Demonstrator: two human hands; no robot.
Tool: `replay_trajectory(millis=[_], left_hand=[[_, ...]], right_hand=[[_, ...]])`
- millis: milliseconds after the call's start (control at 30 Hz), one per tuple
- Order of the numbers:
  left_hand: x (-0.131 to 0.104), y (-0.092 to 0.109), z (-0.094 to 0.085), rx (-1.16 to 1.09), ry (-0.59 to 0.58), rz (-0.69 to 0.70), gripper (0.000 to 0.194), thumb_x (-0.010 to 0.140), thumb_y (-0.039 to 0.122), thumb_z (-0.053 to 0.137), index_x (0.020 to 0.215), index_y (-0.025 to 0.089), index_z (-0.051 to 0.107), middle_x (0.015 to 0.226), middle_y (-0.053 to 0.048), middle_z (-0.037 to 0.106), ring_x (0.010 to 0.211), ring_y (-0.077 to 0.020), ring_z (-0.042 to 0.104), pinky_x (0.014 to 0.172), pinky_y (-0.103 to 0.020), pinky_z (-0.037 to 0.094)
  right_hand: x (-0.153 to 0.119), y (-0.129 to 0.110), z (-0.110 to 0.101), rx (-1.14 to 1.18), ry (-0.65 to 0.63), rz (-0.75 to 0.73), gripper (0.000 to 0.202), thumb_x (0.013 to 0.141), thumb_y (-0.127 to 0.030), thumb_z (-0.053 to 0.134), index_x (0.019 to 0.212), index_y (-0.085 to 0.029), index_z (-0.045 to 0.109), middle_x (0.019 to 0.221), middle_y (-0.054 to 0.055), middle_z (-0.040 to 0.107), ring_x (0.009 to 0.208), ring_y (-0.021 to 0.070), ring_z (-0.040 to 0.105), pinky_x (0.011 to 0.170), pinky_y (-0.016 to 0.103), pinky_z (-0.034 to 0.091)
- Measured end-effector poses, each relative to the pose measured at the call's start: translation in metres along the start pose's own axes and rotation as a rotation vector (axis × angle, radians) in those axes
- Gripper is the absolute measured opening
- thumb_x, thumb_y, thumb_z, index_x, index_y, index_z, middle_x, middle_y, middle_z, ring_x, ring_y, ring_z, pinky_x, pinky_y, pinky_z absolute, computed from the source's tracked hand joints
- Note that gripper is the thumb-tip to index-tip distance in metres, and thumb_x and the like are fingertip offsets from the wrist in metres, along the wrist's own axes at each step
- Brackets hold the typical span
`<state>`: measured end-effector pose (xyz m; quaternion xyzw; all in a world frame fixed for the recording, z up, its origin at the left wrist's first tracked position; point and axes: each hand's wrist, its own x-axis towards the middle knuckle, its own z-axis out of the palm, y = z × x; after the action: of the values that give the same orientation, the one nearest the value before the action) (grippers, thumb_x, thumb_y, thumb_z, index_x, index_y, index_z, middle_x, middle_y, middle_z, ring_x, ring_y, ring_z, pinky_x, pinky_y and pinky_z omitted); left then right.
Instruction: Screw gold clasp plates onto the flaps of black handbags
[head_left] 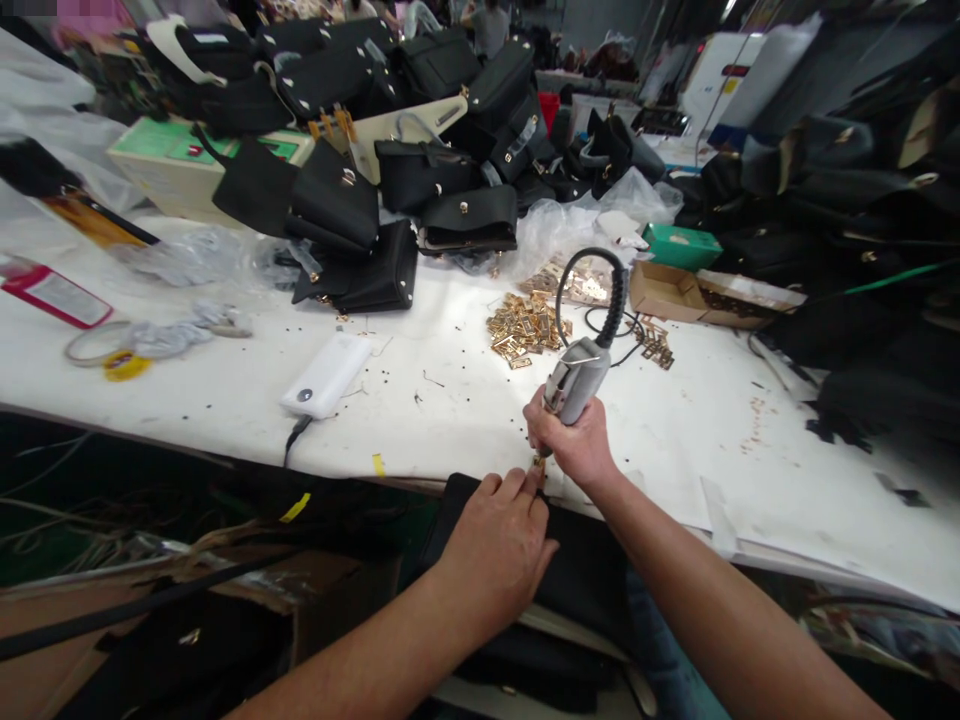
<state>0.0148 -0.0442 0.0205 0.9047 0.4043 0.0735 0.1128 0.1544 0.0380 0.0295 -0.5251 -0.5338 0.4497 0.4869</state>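
Note:
My right hand [571,430] is wrapped round a grey electric screwdriver [579,378], which points down with its coiled cord arching up behind it. Its tip meets a small gold metal fitting [539,466] at the edge of a black bag [581,565] in front of the table. My left hand [499,535] grips the bag at that edge, its fingertips right beside the fitting and the screwdriver tip. What lies under the left fingers is hidden. Just beyond the right hand, a pile of gold metal fittings [521,328] lies on the white table [465,400].
A white power bank [328,376] with a cable lies left of my hands. Black bags [337,200] are heaped along the back, beside a cardboard box [666,290] and a green box [681,245]. A red-and-white bottle [56,293] lies far left. Other people are in the background.

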Motion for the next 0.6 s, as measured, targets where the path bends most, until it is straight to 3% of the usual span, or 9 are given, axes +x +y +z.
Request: replay_trajectory(millis=[167, 300, 467, 600], left_hand=[[-0.002, 0.014, -0.01, 0.047, -0.12, -0.047, 0.056, 0.089, 0.049, 0.068, 0.127, 0.007, 0.064, 0.149, -0.022, 0.053, 0.124, -0.0344, 0.057, 0.102, -0.05, 0.05], [-0.005, 0.019, -0.009, 0.081, -0.137, -0.045, 0.063, 0.091, 0.05, 0.065, 0.134, 0.005, 0.06, 0.153, -0.023, 0.048, 0.129, -0.0347, 0.053, 0.105, -0.048, 0.047], [-0.001, 0.01, -0.006, 0.062, -0.108, -0.029, 0.048, 0.094, 0.044, 0.063, 0.125, 0.008, 0.065, 0.147, -0.02, 0.056, 0.123, -0.0325, 0.057, 0.099, -0.048, 0.051], [0.0, -0.011, -0.001, -0.045, -0.006, 0.001, 0.022, 0.099, 0.028, 0.054, 0.113, 0.019, 0.069, 0.139, -0.008, 0.065, 0.111, -0.0267, 0.062, 0.091, -0.047, 0.054]], right_hand=[[0.003, 0.004, -0.007, 0.084, -0.036, -0.027, 0.043, 0.074, -0.054, 0.079, 0.063, -0.018, 0.059, 0.052, 0.001, 0.057, 0.047, 0.0137, 0.053, 0.045, 0.025, 0.043], [0.003, 0.008, -0.01, 0.138, -0.03, -0.042, 0.043, 0.076, -0.055, 0.08, 0.064, -0.018, 0.061, 0.054, 0.003, 0.06, 0.048, 0.015, 0.056, 0.045, 0.026, 0.044], [-0.001, 0.007, -0.013, 0.255, 0.021, -0.086, 0.036, 0.08, -0.049, 0.08, 0.071, -0.018, 0.064, 0.055, 0.002, 0.06, 0.047, 0.0151, 0.056, 0.044, 0.026, 0.045], [-0.003, -0.003, -0.023, 0.398, 0.106, -0.164, 0.032, 0.082, -0.044, 0.079, 0.072, -0.019, 0.061, 0.056, -0.001, 0.057, 0.045, 0.0131, 0.052, 0.042, 0.026, 0.044]])
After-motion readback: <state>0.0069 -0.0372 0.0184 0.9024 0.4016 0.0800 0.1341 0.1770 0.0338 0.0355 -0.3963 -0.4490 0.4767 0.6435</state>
